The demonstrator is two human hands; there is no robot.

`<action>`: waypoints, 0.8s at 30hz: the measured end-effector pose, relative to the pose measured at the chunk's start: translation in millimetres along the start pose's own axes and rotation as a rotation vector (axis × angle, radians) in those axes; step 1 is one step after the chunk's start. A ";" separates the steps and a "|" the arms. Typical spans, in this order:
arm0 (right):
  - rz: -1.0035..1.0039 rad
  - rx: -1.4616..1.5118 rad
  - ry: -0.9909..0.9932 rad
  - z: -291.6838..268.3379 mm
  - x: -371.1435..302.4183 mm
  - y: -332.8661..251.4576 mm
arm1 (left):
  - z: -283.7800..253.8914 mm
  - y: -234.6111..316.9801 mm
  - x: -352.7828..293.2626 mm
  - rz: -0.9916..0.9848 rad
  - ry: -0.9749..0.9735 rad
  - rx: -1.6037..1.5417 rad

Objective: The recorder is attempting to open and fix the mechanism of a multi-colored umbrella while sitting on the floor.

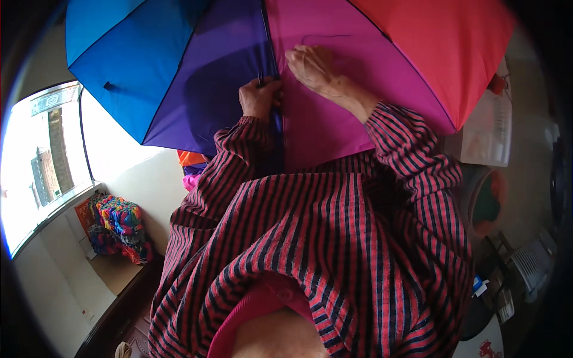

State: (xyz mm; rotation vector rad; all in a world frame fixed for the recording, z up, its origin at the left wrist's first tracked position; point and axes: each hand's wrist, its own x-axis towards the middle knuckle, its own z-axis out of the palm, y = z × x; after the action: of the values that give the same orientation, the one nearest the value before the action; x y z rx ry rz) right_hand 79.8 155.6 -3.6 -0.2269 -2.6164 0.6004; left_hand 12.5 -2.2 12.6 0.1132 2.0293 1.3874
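Note:
An opened umbrella (227, 89) with blue, purple, pink and red panels spreads across the upper view. My left hand (261, 98) is closed at the dark rib between the purple and pink panels, pinching the umbrella there. A short thin dark piece (260, 76) sticks up above its fingers. To the right, over the pink panel, my right hand (311, 64) is closed, its fingertips turned toward the rib and partly hidden. Loose dark thread (328, 36) curves from beside this hand over the pink cloth. Whether the fingers also hold a needle is hidden.
A bright window (48, 155) stands at the left, above a multicoloured bundle (122, 224). On the right are a translucent plastic box (486, 137), a round container (488, 200) with green and orange contents, and a slatted grey seat (531, 265).

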 end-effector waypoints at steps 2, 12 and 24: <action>0.070 -0.029 0.061 -0.7 1.3 -5.0 | 3.2 4.0 -1.0 -0.013 -0.013 -0.041; 0.077 -0.004 -0.076 6.2 -25.2 -32.2 | -1.7 1.5 3.5 -0.047 -0.016 -0.022; 0.073 -0.005 -0.179 6.6 -17.6 -22.7 | 2.2 2.8 0.7 -0.072 -0.013 -0.159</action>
State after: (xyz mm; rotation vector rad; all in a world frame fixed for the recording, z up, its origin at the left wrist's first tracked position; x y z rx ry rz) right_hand 91.0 128.5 -5.5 -0.2836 -2.7921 0.6669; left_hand 12.4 1.1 14.1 -0.0204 1.8860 1.4923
